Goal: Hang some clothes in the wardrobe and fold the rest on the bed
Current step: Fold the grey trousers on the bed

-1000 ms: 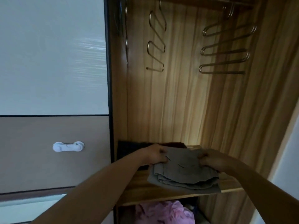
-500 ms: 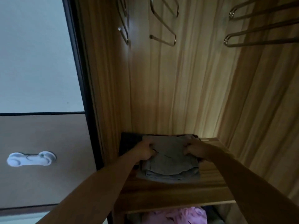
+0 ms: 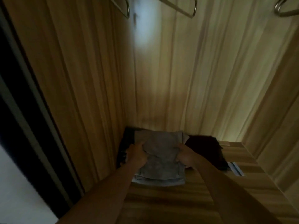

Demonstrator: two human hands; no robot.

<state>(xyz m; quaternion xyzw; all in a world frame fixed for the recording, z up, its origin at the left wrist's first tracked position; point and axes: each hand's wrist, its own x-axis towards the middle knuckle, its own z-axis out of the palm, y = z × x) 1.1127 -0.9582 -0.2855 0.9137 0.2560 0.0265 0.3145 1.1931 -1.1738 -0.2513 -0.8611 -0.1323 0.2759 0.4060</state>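
Left hand (image 3: 137, 155) and right hand (image 3: 186, 155) are gripping the folded grey garment (image 3: 159, 156), fingers curling round its side edges, probably keeping the folds together. It's lying on the wardrobe shelf (image 3: 178, 201), overlapping dark clothing (image 3: 205, 151) behind.

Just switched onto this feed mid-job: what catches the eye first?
Both hands, left hand and right hand, grip a folded grey garment low in the middle, on the wardrobe's wooden shelf. It overlaps a dark garment that shows on either side of it. Bare metal hangers poke in along the top edge.
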